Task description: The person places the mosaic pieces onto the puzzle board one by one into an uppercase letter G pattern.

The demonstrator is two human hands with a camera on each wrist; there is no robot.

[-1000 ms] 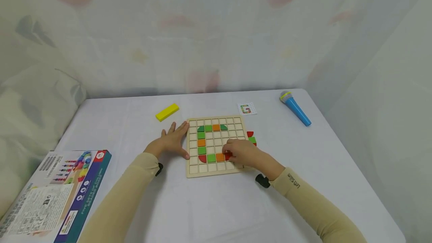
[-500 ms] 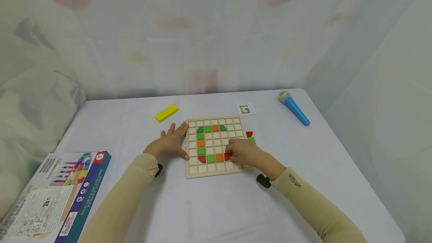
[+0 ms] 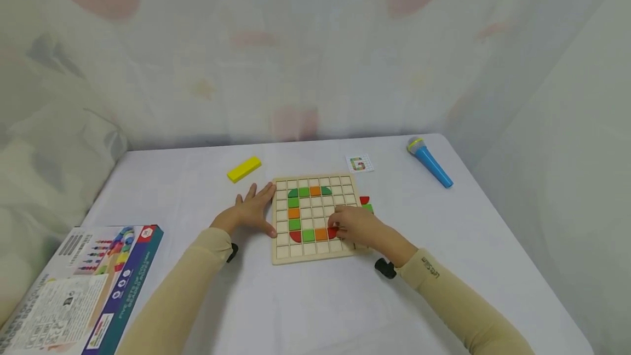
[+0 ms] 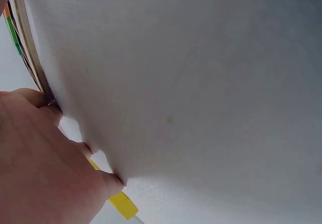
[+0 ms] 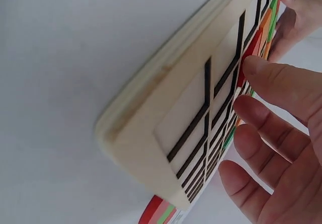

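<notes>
Resting flat on the white table, the left hand lies with fingers straight and spread, its fingertips and thumb touching the left edge of the square pale wooden grid board. The right hand lies over the lower right part of that board, fingers loosely extended, the foremost fingertip touching a red quarter-round wooden tile seated in the second row from the near edge; whether the fingers pinch this tile cannot be told. The right wrist view shows the same hand with fingers straight and slightly parted above the board's cells. On the board, green, orange and red tiles form a partial letter shape, the red tile at the right end of its bottom run. Just off the board's right edge lie loose tiles, a red piece and a green piece. A small printed pattern card lies beyond the board's far right corner. A yellow rectangular block lies near the far left corner, apart from the board. A blue toy microphone lies well to the right. A printed cardboard box sits at the table's near left.
</notes>
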